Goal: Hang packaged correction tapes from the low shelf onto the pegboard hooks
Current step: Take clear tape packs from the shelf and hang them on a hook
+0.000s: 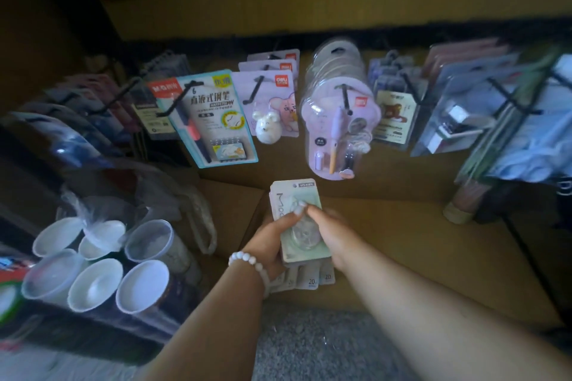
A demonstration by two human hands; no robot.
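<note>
A stack of packets [298, 226] was held low, before the hooks [345, 99], with the left hand [272, 241] gripping it underneath and the right hand's [331, 232] fingers pinching the top packet. One packet would best be separated, its hole lined up squarely.

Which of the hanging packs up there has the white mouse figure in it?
The pink Deli card, second hook right of the teal-edged pen pack; its neighbours hold pens.
</note>
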